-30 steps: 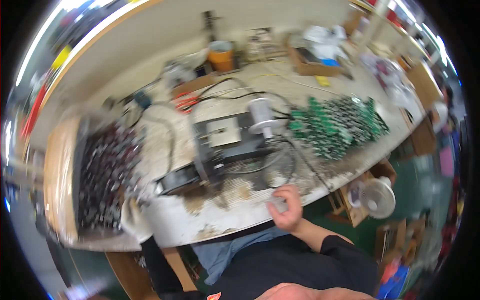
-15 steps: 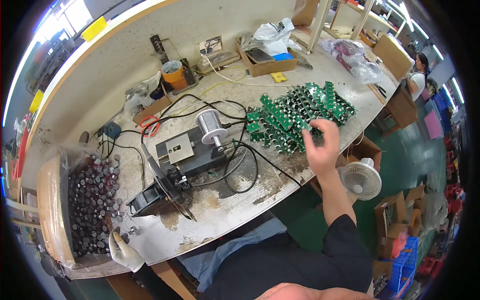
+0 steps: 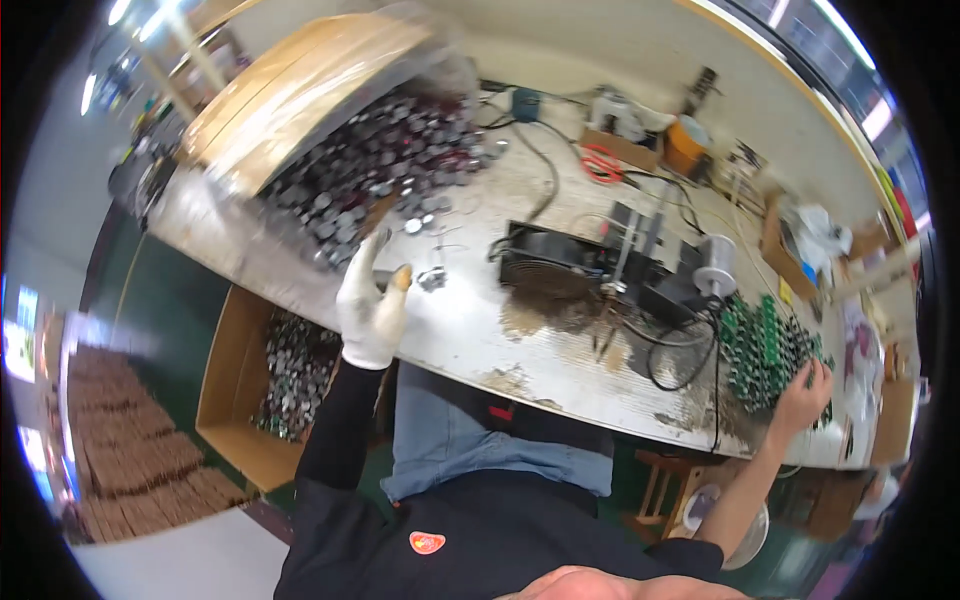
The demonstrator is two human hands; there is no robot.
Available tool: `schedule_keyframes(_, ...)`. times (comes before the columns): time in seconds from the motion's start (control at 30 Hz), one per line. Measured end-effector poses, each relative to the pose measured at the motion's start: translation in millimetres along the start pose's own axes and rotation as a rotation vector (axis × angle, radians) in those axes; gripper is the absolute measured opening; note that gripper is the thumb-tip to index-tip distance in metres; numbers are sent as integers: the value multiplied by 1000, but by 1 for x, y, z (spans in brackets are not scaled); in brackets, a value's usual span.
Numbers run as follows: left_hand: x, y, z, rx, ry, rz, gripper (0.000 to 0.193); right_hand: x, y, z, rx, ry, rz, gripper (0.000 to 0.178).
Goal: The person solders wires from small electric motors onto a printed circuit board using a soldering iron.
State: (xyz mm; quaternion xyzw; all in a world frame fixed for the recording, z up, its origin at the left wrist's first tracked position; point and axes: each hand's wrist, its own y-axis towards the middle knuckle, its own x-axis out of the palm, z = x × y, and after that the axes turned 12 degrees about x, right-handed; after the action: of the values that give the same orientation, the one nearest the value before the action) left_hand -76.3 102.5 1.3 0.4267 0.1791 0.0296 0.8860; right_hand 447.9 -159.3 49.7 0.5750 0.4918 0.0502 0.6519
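My left hand [image 3: 372, 312], in a white glove with a yellowish thumb tip, is open, thumb and fingers apart. It hovers at the near edge of a heap of small round metal parts [image 3: 350, 205]. Just right of the thumb, a few loose silvery parts [image 3: 432, 279] lie on the table. My right hand [image 3: 803, 400] is bare and reaches the near right side of a pile of green circuit boards [image 3: 762, 350]. Its fingers are curled together; blur hides what they hold.
Between the hands stand a black fan-like device [image 3: 548, 262] and a solder wire spool [image 3: 715, 268] with loose black cables. Red-handled scissors [image 3: 602, 163] lie behind them. A cardboard box [image 3: 240, 390] of small parts is below the table's left edge [image 3: 230, 262].
My view has swung left, so the table appears shifted and turned. My right hand has gone from raised with spread fingers to curled at the boards. The gloved fingers have parted.
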Motion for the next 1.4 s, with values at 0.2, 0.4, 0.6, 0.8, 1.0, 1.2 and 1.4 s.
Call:
schedule_keyframes(0.2, -32, -42, 8, -451, 57, 97, 58, -22, -9, -40, -53, 240, 192, 13)
schedule_keyframes(0.4, 6, -50, -19, -546, -61, -103, 38, -67, -60, -45, 152, 928, 1, 17)
schedule_keyframes(0.6, 22, -30, -29, -333, 217, -207, 13, -68, -112, -91, 353, 1096, -509, 20)
schedule_keyframes(0.8, 1, -36, -21, -525, -87, 39, 11, -44, -159, -118, -58, 832, -547, 26)
schedule_keyframes(1.0, -11, -41, 18, -513, -219, 159, 13, -53, -154, -124, 18, 773, -536, 29)
schedule_keyframes(1.2, 15, -54, 49, -671, -395, -7, 22, -27, -108, -172, -72, 791, -947, 28)
schedule_keyframes(1.4, 42, -71, 76, -867, -694, -178, 32, -14, -112, -187, 51, 695, -1272, 35)
